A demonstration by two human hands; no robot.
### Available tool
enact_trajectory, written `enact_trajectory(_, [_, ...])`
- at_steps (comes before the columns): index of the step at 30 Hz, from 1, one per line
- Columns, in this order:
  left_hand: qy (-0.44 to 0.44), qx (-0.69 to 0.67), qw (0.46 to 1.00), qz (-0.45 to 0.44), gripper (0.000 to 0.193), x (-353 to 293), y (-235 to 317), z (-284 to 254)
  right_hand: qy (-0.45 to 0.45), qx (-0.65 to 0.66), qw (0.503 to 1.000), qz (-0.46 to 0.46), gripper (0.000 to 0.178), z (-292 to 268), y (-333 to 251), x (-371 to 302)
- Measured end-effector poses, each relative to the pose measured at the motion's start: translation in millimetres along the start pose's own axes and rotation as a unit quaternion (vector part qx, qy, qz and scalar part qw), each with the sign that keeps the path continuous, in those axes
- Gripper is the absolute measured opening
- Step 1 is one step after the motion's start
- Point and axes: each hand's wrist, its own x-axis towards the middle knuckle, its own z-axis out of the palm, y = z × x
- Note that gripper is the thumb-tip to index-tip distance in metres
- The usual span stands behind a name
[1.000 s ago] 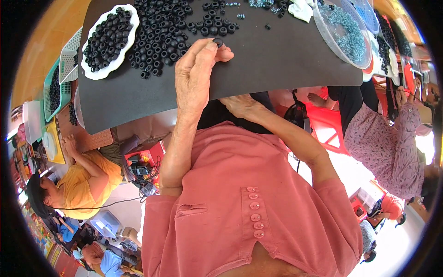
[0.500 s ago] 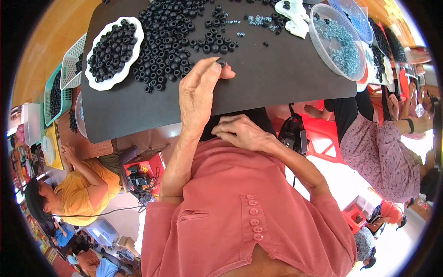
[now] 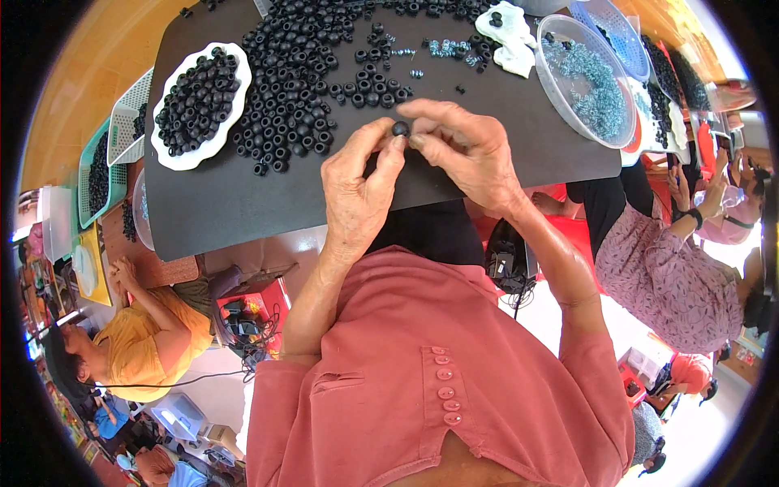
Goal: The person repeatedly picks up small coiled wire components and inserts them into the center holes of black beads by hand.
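Note:
Between the thumb and forefinger of my left hand [image 3: 360,183] is a small round black knob [image 3: 400,129], held above the table's near part. My right hand [image 3: 479,158] is beside it, thumb and fingers closed in a pinch by the knob's right side. What that pinch holds, if anything, is too small to make out. Many loose black knobs [image 3: 288,89], some showing a hole, lie in a heap on the dark table [image 3: 519,150]. A smaller cluster of black knobs [image 3: 369,88] lies just past my fingers.
A scalloped white plate [image 3: 241,105] piled with black knobs stands at left. Small blue-silver pieces [image 3: 449,49] lie beyond my hands; more fill a clear round tub [image 3: 549,114] at right. A white dish [image 3: 513,61] stands beside the tub. People sit left and right.
My right hand has risen from my lap to the table and come up beside the knob. The left hand still grips the knob and has shifted slightly.

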Motion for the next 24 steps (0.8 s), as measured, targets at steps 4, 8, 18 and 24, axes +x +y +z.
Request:
enact_trajectory(4, [0.001,0.013,1.000,-0.005,0.017,2.3,1.1,0.8,-0.018,-0.029,0.999,-0.021,0.014,1.3,10.1,6.8])
enact_trajectory(8, [0.001,-0.107,0.992,-0.066,0.017,2.8,-2.0,2.1,0.016,-0.008,1.000,-0.004,0.011,3.2,14.0,5.5])
enact_trajectory(18, [0.007,-0.119,0.992,-0.048,0.022,3.5,-7.2,2.6,-0.016,0.000,1.000,-0.012,0.014,0.4,16.6,8.5])
enact_trajectory(24, [0.017,-0.017,0.999,-0.031,0.021,3.0,-8.0,3.2,-0.031,0.040,0.997,-0.053,0.015,0.8,12.9,9.2])
